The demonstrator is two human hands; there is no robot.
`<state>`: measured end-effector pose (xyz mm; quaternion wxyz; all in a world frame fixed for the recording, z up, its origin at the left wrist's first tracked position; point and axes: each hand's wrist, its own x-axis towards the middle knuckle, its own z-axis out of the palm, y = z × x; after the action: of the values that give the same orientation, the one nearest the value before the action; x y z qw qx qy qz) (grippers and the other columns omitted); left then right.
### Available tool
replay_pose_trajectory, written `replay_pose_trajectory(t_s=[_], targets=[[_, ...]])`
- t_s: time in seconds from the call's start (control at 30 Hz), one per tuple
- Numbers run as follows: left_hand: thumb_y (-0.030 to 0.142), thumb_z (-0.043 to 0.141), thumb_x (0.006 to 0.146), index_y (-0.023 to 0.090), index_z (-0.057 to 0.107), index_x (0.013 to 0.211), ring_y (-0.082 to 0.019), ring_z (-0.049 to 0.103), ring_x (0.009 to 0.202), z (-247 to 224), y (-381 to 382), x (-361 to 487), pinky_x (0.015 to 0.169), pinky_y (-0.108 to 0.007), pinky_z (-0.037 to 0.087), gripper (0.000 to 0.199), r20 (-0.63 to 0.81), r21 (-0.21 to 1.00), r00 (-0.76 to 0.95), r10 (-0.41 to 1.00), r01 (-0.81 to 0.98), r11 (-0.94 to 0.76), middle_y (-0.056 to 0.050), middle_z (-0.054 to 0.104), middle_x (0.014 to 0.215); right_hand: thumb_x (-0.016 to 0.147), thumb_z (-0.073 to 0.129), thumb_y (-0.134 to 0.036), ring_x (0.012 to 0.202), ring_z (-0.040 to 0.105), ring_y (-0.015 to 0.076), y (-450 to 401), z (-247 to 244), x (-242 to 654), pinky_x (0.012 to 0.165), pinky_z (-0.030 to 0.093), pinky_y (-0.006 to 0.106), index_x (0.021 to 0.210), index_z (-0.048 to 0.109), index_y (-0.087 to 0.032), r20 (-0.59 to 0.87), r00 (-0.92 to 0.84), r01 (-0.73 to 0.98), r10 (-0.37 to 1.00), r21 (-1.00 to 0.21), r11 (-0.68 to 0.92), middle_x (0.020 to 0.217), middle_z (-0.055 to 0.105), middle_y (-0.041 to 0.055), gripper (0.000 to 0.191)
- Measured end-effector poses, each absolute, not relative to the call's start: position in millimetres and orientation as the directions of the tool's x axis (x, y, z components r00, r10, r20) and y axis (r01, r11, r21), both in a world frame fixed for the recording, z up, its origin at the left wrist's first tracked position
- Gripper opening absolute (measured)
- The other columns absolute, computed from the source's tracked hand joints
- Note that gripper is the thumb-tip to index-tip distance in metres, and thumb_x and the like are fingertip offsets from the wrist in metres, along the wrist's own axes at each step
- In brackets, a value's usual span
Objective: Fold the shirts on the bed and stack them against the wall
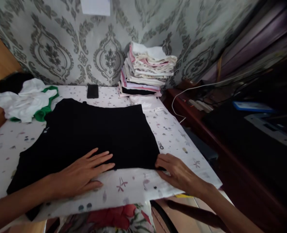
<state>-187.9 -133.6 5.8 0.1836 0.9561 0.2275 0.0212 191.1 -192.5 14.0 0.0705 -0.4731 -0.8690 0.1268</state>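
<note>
A black T-shirt [104,132] lies spread out sideways on the table, its neck end to the left and its hem to the right. My left hand [85,173] rests flat on the shirt's near edge, fingers stretched out and a little apart. At the near right corner of the hem, my right hand [171,168] has its fingers closed on the black cloth. Part of the shirt's near side is hidden under my left hand and forearm.
A tall stack of folded clothes [147,72] stands against the patterned wall. White and green garments [28,100] lie crumpled at the far left. Near the wall is a black phone-like object [92,91]. A white cable [199,86] crosses the dark red furniture [206,139] on the right.
</note>
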Motion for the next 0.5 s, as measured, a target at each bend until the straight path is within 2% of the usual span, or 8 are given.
replay_pose_trajectory(t_s=[0.13, 0.23, 0.3, 0.4, 0.47, 0.5], targets=[[0.053, 0.045, 0.100, 0.027, 0.027, 0.158, -0.025, 0.020, 0.153, -2, -115, -138, 0.125, -0.049, 0.017, 0.066, -0.069, 0.349, 0.873, 0.482, 0.474, -0.808, -0.008, 0.023, 0.164, 0.083, 0.052, -0.006, 0.073, 0.061, 0.0164, -189, 30, 188, 0.069, 0.047, 0.030, 0.083, 0.060, -0.021, -0.154, -0.501, 0.835, 0.852, -0.343, 0.429, 0.084, 0.063, 0.0023, 0.017], [0.061, 0.052, 0.094, 0.023, 0.033, 0.156, -0.029, 0.019, 0.153, -8, -120, -96, 0.125, -0.052, 0.014, 0.075, -0.059, 0.414, 0.937, 0.345, 0.337, -0.846, -0.013, 0.022, 0.164, 0.077, 0.056, -0.005, 0.069, 0.060, 0.0146, -183, 43, 189, 0.063, 0.044, 0.026, 0.077, 0.061, -0.021, -0.277, -0.468, 0.847, 0.839, -0.412, 0.336, 0.079, 0.063, 0.0001, 0.016], [0.060, 0.049, 0.095, 0.022, 0.035, 0.155, -0.027, 0.018, 0.153, -5, -130, -77, 0.126, -0.050, 0.010, 0.072, -0.034, 0.495, 0.981, 0.194, 0.185, -0.849, -0.014, 0.023, 0.164, 0.082, 0.059, -0.014, 0.067, 0.060, 0.0141, -172, 47, 192, 0.059, 0.044, 0.024, 0.073, 0.062, -0.020, -0.310, -0.466, 0.821, 0.829, -0.500, 0.275, 0.076, 0.063, 0.0002, 0.011], [0.052, 0.040, 0.102, 0.021, 0.035, 0.155, -0.022, 0.018, 0.153, 8, -135, -63, 0.126, -0.045, 0.011, 0.062, -0.031, 0.632, 0.999, -0.023, 0.002, -0.775, -0.011, 0.028, 0.164, 0.093, 0.054, -0.027, 0.069, 0.061, 0.0149, -133, 44, 192, 0.062, 0.048, 0.026, 0.082, 0.066, -0.019, -0.168, -0.452, 0.770, 0.876, -0.570, 0.288, 0.080, 0.066, 0.0027, 0.018], [0.051, 0.038, 0.102, 0.022, 0.031, 0.157, -0.021, 0.020, 0.153, 16, -125, -56, 0.126, -0.045, 0.014, 0.062, -0.031, 0.694, 0.998, -0.045, -0.011, -0.720, -0.010, 0.028, 0.164, 0.094, 0.051, -0.026, 0.077, 0.064, 0.0168, -90, 37, 185, 0.071, 0.052, 0.030, 0.097, 0.067, -0.019, 0.000, -0.426, 0.776, 0.905, -0.515, 0.365, 0.092, 0.068, 0.0058, 0.018], [0.051, 0.038, 0.102, 0.022, 0.029, 0.157, -0.021, 0.020, 0.153, 18, -118, -52, 0.126, -0.046, 0.015, 0.063, -0.026, 0.703, 1.000, 0.003, 0.020, -0.711, -0.010, 0.027, 0.164, 0.095, 0.049, -0.023, 0.086, 0.065, 0.0182, -66, 34, 180, 0.079, 0.053, 0.032, 0.106, 0.067, -0.019, 0.070, -0.422, 0.789, 0.904, -0.462, 0.404, 0.103, 0.068, 0.0077, 0.021]])
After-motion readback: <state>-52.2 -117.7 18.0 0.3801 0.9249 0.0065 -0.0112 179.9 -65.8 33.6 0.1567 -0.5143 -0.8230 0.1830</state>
